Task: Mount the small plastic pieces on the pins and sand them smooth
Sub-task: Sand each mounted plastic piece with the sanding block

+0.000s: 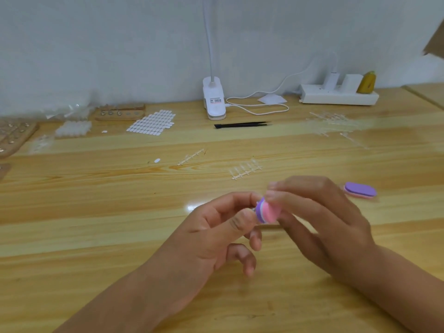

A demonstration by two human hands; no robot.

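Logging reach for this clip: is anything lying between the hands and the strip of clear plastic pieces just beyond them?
Nothing visible does. The strip of clear pieces lies on bare table just beyond the right hand and left hand, though both pinch the sanding block between them.

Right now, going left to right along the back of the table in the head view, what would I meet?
Wooden pin block → sheet of white oval stickers → white clip lamp → white power strip.
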